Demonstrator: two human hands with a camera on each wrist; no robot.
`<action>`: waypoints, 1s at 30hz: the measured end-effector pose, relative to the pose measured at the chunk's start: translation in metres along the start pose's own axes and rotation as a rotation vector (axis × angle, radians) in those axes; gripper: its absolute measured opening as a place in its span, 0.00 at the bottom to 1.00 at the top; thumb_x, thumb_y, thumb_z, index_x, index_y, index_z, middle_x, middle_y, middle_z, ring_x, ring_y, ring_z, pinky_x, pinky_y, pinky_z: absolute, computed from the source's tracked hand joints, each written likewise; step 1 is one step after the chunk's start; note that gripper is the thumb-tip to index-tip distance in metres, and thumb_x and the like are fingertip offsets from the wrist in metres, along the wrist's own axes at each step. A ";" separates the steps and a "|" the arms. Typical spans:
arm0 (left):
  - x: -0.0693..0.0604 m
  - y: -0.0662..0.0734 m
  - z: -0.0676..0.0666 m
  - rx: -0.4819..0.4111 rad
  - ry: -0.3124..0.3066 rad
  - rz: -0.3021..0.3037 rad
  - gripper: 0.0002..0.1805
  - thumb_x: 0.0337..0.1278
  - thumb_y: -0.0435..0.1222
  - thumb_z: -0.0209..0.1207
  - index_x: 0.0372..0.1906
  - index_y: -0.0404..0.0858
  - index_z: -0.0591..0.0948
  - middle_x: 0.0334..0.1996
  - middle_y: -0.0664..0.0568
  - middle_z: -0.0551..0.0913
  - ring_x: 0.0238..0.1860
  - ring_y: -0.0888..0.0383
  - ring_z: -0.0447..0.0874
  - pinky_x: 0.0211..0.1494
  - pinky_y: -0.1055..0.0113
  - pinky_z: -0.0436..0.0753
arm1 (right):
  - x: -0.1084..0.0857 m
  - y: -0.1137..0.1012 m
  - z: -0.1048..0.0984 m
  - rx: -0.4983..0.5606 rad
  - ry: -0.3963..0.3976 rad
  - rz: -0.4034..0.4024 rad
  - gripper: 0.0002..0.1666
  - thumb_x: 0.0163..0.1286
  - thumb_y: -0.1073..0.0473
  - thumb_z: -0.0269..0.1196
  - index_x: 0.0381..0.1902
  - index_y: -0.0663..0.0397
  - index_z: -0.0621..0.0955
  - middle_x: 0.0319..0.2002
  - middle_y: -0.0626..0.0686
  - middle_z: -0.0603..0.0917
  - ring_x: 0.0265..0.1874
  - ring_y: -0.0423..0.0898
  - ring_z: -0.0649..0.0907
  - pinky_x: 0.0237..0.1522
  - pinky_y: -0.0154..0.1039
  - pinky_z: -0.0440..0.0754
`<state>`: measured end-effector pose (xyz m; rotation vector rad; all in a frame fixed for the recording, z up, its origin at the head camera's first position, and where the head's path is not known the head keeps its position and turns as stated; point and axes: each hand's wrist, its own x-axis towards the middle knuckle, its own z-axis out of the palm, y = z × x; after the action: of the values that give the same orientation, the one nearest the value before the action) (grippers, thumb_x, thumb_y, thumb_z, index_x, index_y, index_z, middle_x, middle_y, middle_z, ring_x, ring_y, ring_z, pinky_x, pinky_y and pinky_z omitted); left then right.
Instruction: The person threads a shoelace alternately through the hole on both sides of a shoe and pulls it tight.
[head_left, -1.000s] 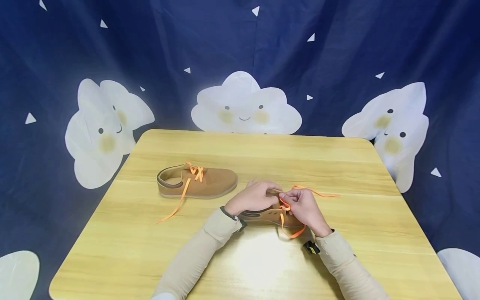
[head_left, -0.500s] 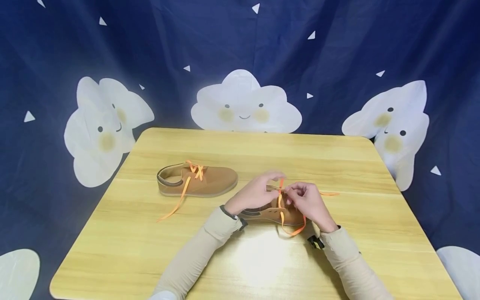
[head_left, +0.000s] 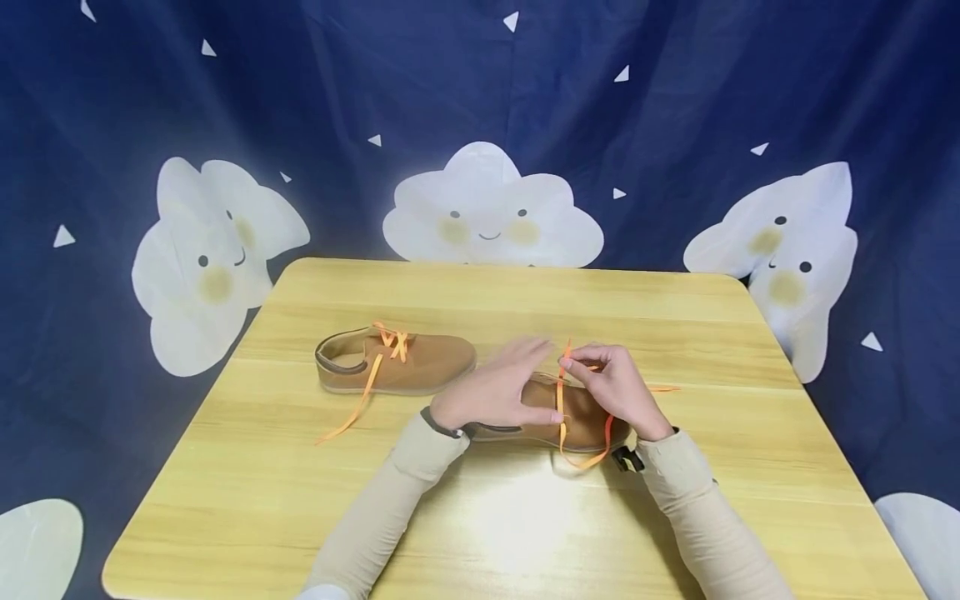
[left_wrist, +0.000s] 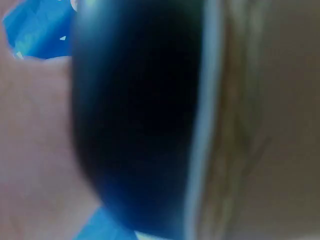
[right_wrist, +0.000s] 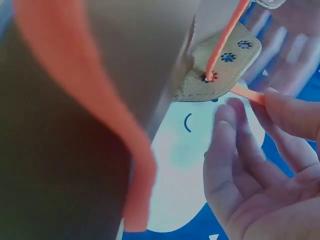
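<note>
A brown shoe (head_left: 585, 410) lies on its sole, toe to the right, partly hidden under both hands. My right hand (head_left: 618, 383) pinches an orange shoelace (head_left: 560, 398) between thumb and fingertips above the far side of the shoe. In the right wrist view, the lace passes through an eyelet in the shoe's flap (right_wrist: 220, 89), with more eyelets beyond it; the thumb (right_wrist: 292, 111) presses the lace there. My left hand (head_left: 491, 390) rests over the shoe's opening, fingers extended and thumb near the lace. The left wrist view is blurred; only skin and dark, brownish surfaces show.
Another brown shoe (head_left: 435, 360) with orange laces stands on the left, a loose lace end (head_left: 345, 429) trailing onto the wooden table (head_left: 247, 500). A second lace end (head_left: 663, 389) lies right of my right hand. Behind the table hangs a blue cloud-patterned curtain (head_left: 465, 75).
My right hand has moved up and away from the shoe's middle, drawing the lace into a straighter line. My left hand's fingers have spread, and its thumb now lies nearer the lace.
</note>
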<state>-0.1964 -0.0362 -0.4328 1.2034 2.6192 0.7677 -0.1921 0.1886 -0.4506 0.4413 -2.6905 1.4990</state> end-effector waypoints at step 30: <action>-0.005 0.005 0.005 0.177 -0.202 -0.139 0.49 0.54 0.54 0.73 0.76 0.39 0.64 0.71 0.50 0.75 0.67 0.47 0.77 0.70 0.55 0.78 | 0.028 -0.109 -0.054 0.450 0.305 -0.384 0.10 0.72 0.69 0.65 0.40 0.78 0.86 0.32 0.49 0.93 0.35 0.41 0.92 0.44 0.32 0.88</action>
<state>-0.1879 -0.0358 -0.4354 1.0631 2.6099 0.3755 -0.1965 0.1734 -0.3267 0.6368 -1.9024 1.8548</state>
